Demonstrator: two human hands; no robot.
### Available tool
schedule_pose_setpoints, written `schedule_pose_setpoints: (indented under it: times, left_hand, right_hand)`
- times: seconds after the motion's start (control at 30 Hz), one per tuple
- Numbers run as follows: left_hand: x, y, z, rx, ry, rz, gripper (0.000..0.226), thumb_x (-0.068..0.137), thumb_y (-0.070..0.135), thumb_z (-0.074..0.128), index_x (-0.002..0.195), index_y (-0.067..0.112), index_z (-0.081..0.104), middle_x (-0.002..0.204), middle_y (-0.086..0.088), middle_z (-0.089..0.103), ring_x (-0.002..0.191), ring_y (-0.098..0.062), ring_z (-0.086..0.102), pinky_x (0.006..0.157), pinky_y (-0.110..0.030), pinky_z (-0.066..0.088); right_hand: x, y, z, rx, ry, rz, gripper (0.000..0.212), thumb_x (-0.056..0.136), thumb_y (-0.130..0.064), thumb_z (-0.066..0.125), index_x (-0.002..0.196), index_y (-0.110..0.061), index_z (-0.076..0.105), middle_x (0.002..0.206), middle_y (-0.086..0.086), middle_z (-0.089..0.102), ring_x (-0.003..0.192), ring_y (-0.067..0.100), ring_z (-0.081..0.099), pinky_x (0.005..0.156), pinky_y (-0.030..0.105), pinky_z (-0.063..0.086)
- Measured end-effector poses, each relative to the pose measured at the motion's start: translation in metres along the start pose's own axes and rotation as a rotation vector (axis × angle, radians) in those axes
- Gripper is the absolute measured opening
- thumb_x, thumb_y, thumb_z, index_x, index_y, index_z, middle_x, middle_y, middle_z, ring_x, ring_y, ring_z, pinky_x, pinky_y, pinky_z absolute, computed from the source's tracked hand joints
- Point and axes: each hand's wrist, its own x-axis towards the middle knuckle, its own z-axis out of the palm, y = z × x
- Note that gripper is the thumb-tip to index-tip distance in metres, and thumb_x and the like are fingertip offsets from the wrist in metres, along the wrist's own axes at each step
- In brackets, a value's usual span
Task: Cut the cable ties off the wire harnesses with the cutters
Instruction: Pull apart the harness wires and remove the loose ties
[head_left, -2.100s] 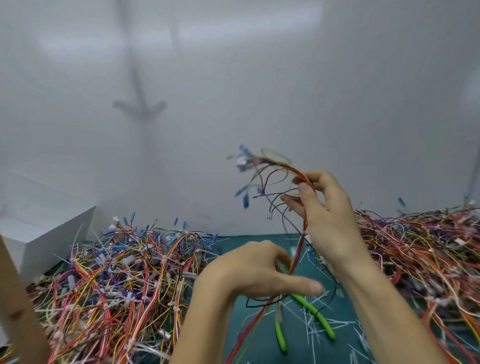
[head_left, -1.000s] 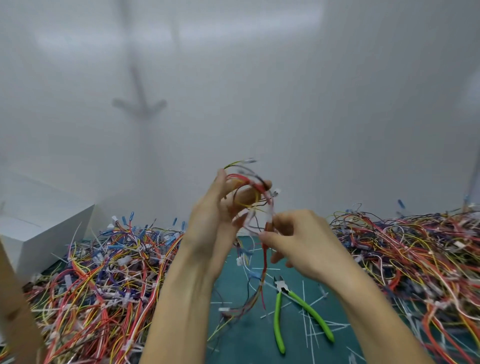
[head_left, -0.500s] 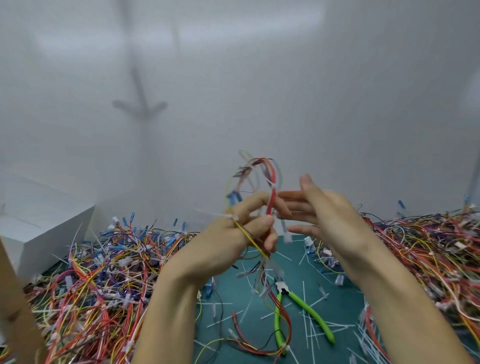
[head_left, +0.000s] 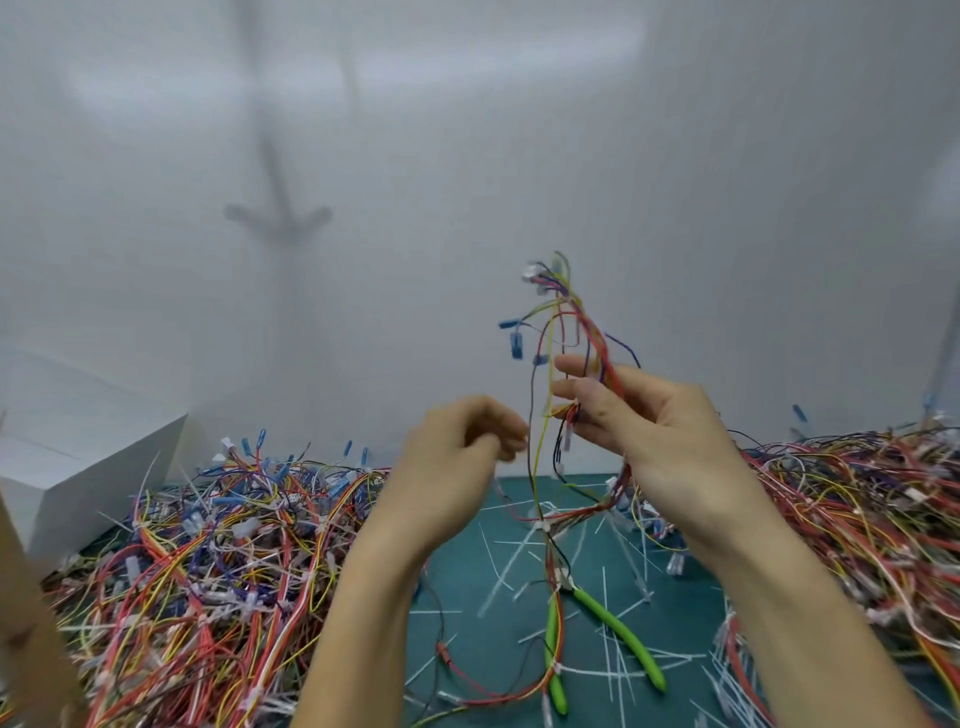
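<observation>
**One harness aloft, cutters lying on the mat**

Right hand (head_left: 660, 431) grips a wire harness (head_left: 597, 343) between thumb and curled fingers, its blue-tipped ends standing above and its tail trailing down to the green mat (head_left: 462, 577). Left hand (head_left: 452, 457) sits just beside the strands, fingers curled and blurred; whether it pinches one cannot be told. Green-handled cutters (head_left: 621, 636) lie below among cut ties (head_left: 506, 566), between two wire piles (head_left: 208, 545).

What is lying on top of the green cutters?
Red and yellow wires of the harness held by the right hand trail over the cutters, along the head and one handle; the blades are covered.
</observation>
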Motion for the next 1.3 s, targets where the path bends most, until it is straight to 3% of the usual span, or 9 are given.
schedule_pose_setpoints:
  times: [0.17, 0.27, 0.37, 0.67, 0.77, 0.83, 0.9, 1.07, 1.3]
  left_hand:
    - [-0.002, 0.018, -0.003, -0.180, 0.273, 0.064, 0.034, 0.100, 0.031, 0.049, 0.080, 0.026, 0.075, 0.082, 0.014, 0.074, 0.082, 0.000, 0.066, 0.085, -0.035, 0.053]
    - [-0.005, 0.026, -0.002, -0.307, 0.309, 0.015, 0.036, 0.099, 0.037, 0.050, 0.079, 0.023, 0.077, 0.082, 0.009, 0.076, 0.084, -0.004, 0.069, 0.085, -0.038, 0.054]
    - [-0.007, 0.028, -0.003, -0.451, 0.277, -0.022, 0.029, 0.096, 0.035, 0.055, 0.086, 0.018, 0.077, 0.088, 0.005, 0.077, 0.084, -0.005, 0.071, 0.079, -0.029, 0.057]
    - [-0.006, 0.026, -0.002, -0.434, 0.242, 0.115, 0.013, 0.087, 0.020, 0.070, 0.083, 0.008, 0.073, 0.072, 0.000, 0.070, 0.071, -0.004, 0.061, 0.068, -0.013, 0.050]
    - [-0.004, 0.026, 0.003, -0.361, 0.296, 0.173, 0.012, 0.088, 0.019, 0.070, 0.081, 0.010, 0.071, 0.070, 0.004, 0.066, 0.070, -0.007, 0.056, 0.072, -0.025, 0.050]
    - [-0.004, 0.025, 0.003, -0.322, 0.327, 0.191, 0.011, 0.089, 0.021, 0.071, 0.082, 0.012, 0.071, 0.073, 0.000, 0.069, 0.073, -0.010, 0.057, 0.080, -0.038, 0.053]
    - [-0.004, 0.023, 0.002, -0.301, 0.335, 0.194, 0.008, 0.088, 0.022, 0.072, 0.085, 0.015, 0.072, 0.077, -0.001, 0.071, 0.074, -0.010, 0.060, 0.080, -0.038, 0.053]
    - [-0.005, 0.025, 0.002, -0.217, 0.307, 0.228, 0.002, 0.087, 0.021, 0.073, 0.086, 0.020, 0.072, 0.078, 0.011, 0.072, 0.070, -0.004, 0.064, 0.068, -0.020, 0.049]
    - [-0.012, 0.032, -0.001, -0.013, 0.160, 0.338, 0.027, 0.090, 0.011, 0.067, 0.108, 0.032, 0.066, 0.092, 0.019, 0.066, 0.077, -0.003, 0.060, 0.066, -0.018, 0.046]
  right_hand:
    - [-0.004, -0.002, 0.006, -0.290, -0.077, -0.076, 0.012, 0.090, -0.031, 0.070, 0.095, -0.037, 0.078, 0.096, 0.012, 0.075, 0.098, 0.034, 0.068, 0.090, 0.053, 0.052]
    - [-0.006, -0.003, 0.011, -0.353, -0.179, -0.088, 0.022, 0.087, -0.030, 0.074, 0.080, -0.050, 0.074, 0.097, -0.011, 0.077, 0.100, 0.008, 0.071, 0.087, 0.034, 0.056]
    - [-0.010, -0.003, 0.011, -0.471, -0.194, -0.076, 0.018, 0.085, -0.034, 0.076, 0.097, -0.047, 0.075, 0.076, -0.033, 0.070, 0.074, -0.016, 0.062, 0.065, 0.003, 0.041]
    - [-0.021, -0.030, -0.012, -0.878, -0.345, 0.030, 0.040, 0.092, -0.027, 0.054, 0.125, -0.051, 0.052, 0.132, -0.014, 0.063, 0.118, 0.015, 0.059, 0.100, 0.032, 0.047]
    - [-0.020, -0.034, -0.017, -0.850, -0.232, 0.030, 0.048, 0.094, -0.021, 0.047, 0.134, -0.048, 0.055, 0.129, -0.027, 0.061, 0.117, -0.003, 0.057, 0.093, 0.018, 0.044]
    - [-0.017, -0.033, -0.019, -0.741, -0.101, 0.013, 0.037, 0.093, -0.019, 0.048, 0.113, -0.042, 0.069, 0.077, -0.037, 0.065, 0.070, -0.019, 0.057, 0.061, 0.003, 0.038]
    - [-0.017, -0.034, -0.018, -0.651, 0.026, -0.032, 0.028, 0.092, -0.018, 0.053, 0.090, -0.037, 0.073, 0.060, -0.028, 0.062, 0.049, -0.011, 0.053, 0.045, 0.007, 0.032]
    - [-0.020, -0.040, 0.002, -0.494, -0.025, -0.105, 0.015, 0.085, -0.035, 0.069, 0.100, -0.035, 0.072, 0.090, -0.023, 0.072, 0.080, -0.005, 0.068, 0.073, 0.020, 0.056]
    - [-0.018, -0.034, 0.014, -0.422, 0.196, -0.256, 0.006, 0.083, -0.032, 0.077, 0.088, -0.035, 0.075, 0.074, -0.023, 0.071, 0.066, -0.003, 0.068, 0.065, 0.022, 0.057]
